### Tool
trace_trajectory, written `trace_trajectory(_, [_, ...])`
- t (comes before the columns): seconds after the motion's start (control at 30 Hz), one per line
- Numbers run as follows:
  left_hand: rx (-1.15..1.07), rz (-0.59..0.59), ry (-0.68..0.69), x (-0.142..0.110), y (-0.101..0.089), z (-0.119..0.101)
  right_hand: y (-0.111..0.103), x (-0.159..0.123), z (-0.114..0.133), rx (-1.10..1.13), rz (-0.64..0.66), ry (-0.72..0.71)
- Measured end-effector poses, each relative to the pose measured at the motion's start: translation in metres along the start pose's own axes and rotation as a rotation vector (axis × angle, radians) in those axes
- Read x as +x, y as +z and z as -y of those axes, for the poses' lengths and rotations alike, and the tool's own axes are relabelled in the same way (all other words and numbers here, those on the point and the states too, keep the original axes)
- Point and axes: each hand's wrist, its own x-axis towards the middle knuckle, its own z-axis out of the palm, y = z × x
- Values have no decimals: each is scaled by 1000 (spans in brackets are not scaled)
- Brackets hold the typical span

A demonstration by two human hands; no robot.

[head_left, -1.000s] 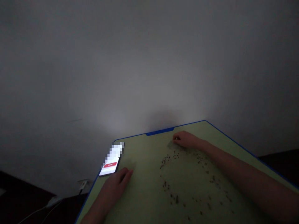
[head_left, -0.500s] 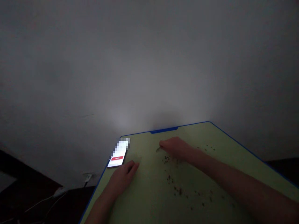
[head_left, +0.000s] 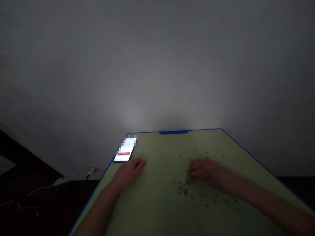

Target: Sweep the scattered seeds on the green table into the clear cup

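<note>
On the pale green tabletop point(head_left: 152, 203), many tiny dark bits point(head_left: 183, 190) lie scattered, too small to name. My right hand point(head_left: 204, 170) is over them, its fingers drawn together and pointing left and down. A faint blurred shape shows under its fingertips, but I cannot make out what it is. My left hand point(head_left: 129, 170) rests on the left part of the table in a loose fist, with no object visible in it. Just beyond it lies a phone point(head_left: 123, 157) with a lit screen and a red button.
The table has a blue rim point(head_left: 173, 132) and stands against a grey wall point(head_left: 157, 72). At the lower left, a plug in a wall socket point(head_left: 91, 170) and white cables point(head_left: 39, 190) show in the dark. The room is dim.
My right hand has moved right and nearer to me, from the far middle of the table to the dark bits. My left hand stays beside the phone. The view has tilted slightly.
</note>
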Motion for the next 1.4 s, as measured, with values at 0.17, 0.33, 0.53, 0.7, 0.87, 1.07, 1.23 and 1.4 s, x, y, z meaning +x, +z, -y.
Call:
trace_trajectory(0.17, [-9,5,16,2,1,2,-7,-11,2,5,-104,45])
trace_trajectory(0.33, [-11,4,2,2,0,4,13,38,23,12,-148,-13])
trace_trajectory(0.53, [17,13,-22,4,0,4,27,58,32,91,41,-125])
trace_trajectory(0.7, [15,29,-19,3,2,3,11,7,11,144,15,-10])
trace_trajectory(0.87, [-45,10,9,3,5,6,12,5,9,106,-67,7])
trace_trajectory(1.07, [-58,-59,25,4,9,11,47,95,57,141,-45,-269])
trace_trajectory(1.23, [-80,-92,34,6,11,15,70,124,71,168,-23,-365])
trace_trajectory(1.4, [-107,-67,23,3,9,11,52,75,59,259,70,-285])
